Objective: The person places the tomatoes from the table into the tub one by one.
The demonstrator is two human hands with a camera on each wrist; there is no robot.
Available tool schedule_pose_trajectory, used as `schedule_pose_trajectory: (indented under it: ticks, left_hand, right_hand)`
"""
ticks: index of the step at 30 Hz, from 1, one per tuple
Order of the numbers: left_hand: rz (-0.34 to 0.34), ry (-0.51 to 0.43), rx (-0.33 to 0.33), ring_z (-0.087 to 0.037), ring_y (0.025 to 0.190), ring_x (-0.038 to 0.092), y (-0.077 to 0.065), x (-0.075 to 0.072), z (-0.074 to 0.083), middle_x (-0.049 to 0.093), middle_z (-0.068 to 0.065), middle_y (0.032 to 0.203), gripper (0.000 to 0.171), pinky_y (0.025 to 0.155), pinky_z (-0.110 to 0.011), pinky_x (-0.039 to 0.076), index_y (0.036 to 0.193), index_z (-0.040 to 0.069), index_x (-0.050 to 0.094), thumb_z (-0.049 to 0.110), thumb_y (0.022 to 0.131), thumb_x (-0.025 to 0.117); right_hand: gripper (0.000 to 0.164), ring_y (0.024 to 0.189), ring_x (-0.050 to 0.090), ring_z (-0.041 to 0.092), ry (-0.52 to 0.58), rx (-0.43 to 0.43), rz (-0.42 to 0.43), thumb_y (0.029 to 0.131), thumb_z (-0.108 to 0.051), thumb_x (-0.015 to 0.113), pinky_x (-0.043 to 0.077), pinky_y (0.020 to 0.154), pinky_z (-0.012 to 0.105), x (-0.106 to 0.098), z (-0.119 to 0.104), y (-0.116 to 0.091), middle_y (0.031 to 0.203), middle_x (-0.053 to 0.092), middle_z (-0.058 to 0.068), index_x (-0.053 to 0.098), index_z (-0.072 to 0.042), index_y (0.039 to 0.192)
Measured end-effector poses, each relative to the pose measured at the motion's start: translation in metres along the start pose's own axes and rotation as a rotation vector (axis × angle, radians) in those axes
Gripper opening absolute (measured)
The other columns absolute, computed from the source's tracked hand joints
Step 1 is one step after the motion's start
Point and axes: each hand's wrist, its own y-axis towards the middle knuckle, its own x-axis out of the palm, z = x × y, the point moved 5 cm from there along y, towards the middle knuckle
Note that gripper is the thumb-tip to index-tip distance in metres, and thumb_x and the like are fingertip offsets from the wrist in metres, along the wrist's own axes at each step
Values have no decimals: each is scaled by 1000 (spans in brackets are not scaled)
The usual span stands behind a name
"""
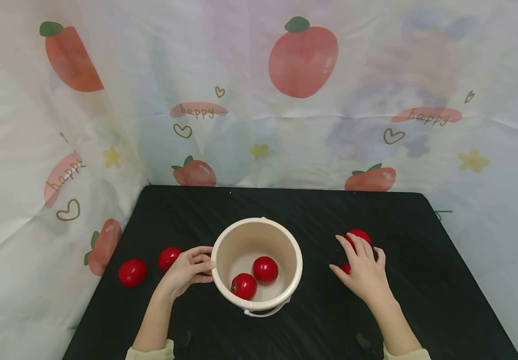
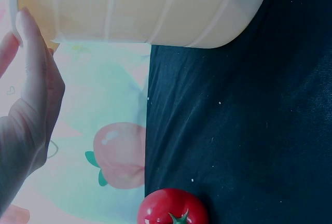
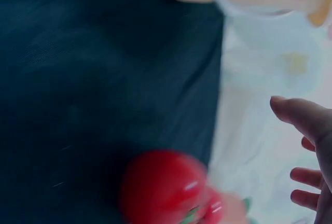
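A cream bucket point(image 1: 292, 282) stands on the black table with two red tomatoes point(image 1: 265, 270) inside. My left hand point(image 1: 190, 272) holds the bucket's left rim, thumb at the rim and fingers along the outer wall. In the left wrist view the fingertips meet the ribbed bucket side point(image 2: 140, 9) near its rim. My right hand point(image 1: 367, 272) is over two more tomatoes on the right, fingers spread and partly hiding the far tomato point(image 1: 359, 236) and the near tomato point(image 1: 346, 268). The right wrist view shows a gap between that hand point(image 3: 316, 151) and the nearer tomato point(image 3: 163, 187).
Left of the bucket, two tomatoes lie on the table: an outer tomato point(image 1: 132, 273) and an inner tomato point(image 1: 169, 258) close behind my left wrist. The bucket's handle point(image 1: 268, 314) hangs at its front. A printed curtain point(image 1: 250, 140) rises behind the table's far edge.
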Motion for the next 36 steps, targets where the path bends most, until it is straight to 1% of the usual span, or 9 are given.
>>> schedule_pose_trajectory:
  ticks: [3, 8, 13, 18, 25, 33, 36]
  left_hand:
    - [8, -8, -4, -16, 71, 62, 0, 0, 0, 63, -8, 87, 50, 72, -41, 55, 124, -6, 44, 9, 82, 66]
    - [-8, -15, -1, -16, 71, 62, 0, 1, 0, 63, -5, 86, 50, 72, -41, 55, 125, -8, 42, 9, 84, 65]
    - [-16, -21, 2, -15, 71, 63, 0, 2, 0, 62, -5, 87, 50, 72, -41, 55, 127, -8, 41, 8, 85, 63]
    - [-19, -25, 4, -15, 71, 63, 1, 2, 1, 63, -4, 87, 49, 72, -42, 54, 128, -8, 41, 7, 86, 62]
    - [-22, -25, 6, -15, 71, 62, 1, 1, 0, 62, -3, 85, 50, 72, -42, 54, 126, -9, 41, 8, 85, 64]
    - [-2, -24, -10, -16, 71, 62, 2, 0, -2, 63, -3, 84, 50, 72, -43, 54, 125, -7, 44, 9, 83, 66]
    - [-5, -25, -8, -16, 71, 62, 1, 0, -1, 63, -3, 84, 51, 72, -42, 54, 125, -8, 43, 9, 83, 66]
  right_hand:
    - [76, 116, 33, 36, -6, 40, -14, 68, -35, 76, 20, 90, 62, 10, 15, -10, 130, 37, 18, 39, -15, 132]
    - [80, 113, 32, 39, 3, 105, -61, 65, -37, 78, 20, 86, 64, 23, 37, -23, 128, 37, 20, 39, -13, 130]
    - [83, 113, 30, 40, -4, 128, -100, 61, -41, 78, 19, 85, 65, 32, 50, -32, 127, 37, 20, 40, -11, 129]
    - [85, 113, 30, 42, -13, 156, -148, 59, -43, 79, 18, 85, 66, 41, 60, -39, 126, 37, 22, 40, -9, 127]
    - [85, 114, 29, 43, 2, 191, -211, 61, -43, 79, 15, 86, 68, 49, 69, -45, 126, 36, 24, 39, -7, 128]
    - [83, 112, 31, 44, 2, 209, -232, 62, -46, 77, 16, 86, 67, 57, 75, -47, 125, 38, 25, 40, -7, 125]
    - [82, 111, 32, 44, -3, 208, -231, 63, -46, 77, 17, 85, 66, 60, 76, -47, 123, 40, 25, 41, -6, 124]
